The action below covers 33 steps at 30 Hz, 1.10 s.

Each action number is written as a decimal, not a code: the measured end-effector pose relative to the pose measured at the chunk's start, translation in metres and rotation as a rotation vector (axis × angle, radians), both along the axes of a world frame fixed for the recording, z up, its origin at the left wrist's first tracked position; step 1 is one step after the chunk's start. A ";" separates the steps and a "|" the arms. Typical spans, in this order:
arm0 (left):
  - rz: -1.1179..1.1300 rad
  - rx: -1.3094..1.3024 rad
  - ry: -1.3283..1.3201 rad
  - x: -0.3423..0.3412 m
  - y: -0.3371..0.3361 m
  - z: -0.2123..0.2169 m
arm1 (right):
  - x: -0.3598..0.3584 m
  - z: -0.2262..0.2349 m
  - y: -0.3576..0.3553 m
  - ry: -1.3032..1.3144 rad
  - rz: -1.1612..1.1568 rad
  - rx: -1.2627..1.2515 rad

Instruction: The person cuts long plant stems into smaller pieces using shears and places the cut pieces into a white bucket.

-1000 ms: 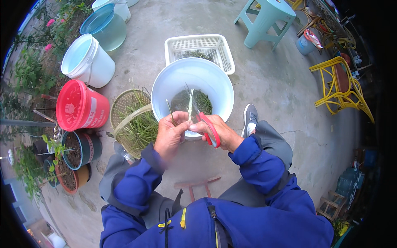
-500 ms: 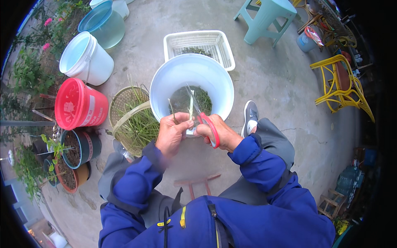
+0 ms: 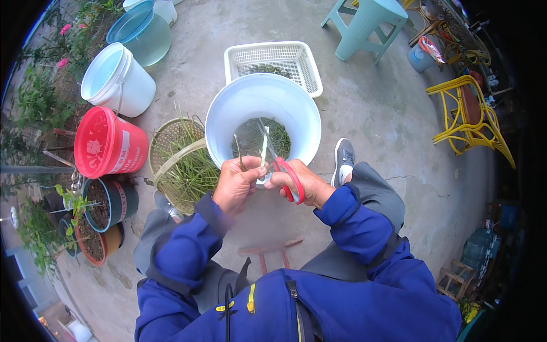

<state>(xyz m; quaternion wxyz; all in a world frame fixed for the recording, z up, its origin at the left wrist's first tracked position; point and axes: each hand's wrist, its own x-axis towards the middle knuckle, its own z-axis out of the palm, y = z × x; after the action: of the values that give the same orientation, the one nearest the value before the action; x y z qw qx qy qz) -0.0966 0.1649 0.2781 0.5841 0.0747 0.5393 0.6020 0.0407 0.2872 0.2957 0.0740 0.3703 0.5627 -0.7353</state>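
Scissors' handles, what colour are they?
The scissors' handles are red; the head view shows them best.

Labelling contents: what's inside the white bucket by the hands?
Green plant bits, low in the white bucket. The left hand, right hand, pale stalk and red-handled scissors hide part of its near interior; anything beneath the bits is covered.

the scissor handles (image 3: pixel 297 184) are red, the stalk (image 3: pixel 264 146) pale green.
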 end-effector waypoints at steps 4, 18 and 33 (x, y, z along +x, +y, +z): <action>-0.007 -0.002 -0.022 -0.004 0.001 0.003 | 0.002 -0.005 0.000 0.049 -0.006 0.014; -0.064 -0.045 -0.099 -0.011 -0.003 -0.013 | 0.004 -0.017 0.000 -0.131 0.069 0.021; -0.089 -0.058 -0.057 0.000 0.000 -0.002 | 0.005 -0.007 0.000 0.051 -0.115 -0.237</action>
<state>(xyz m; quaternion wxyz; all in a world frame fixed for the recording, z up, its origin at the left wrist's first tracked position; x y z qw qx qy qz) -0.0969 0.1646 0.2758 0.6272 0.0644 0.5358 0.5616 0.0455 0.2872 0.2891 0.0605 0.3721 0.4514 -0.8088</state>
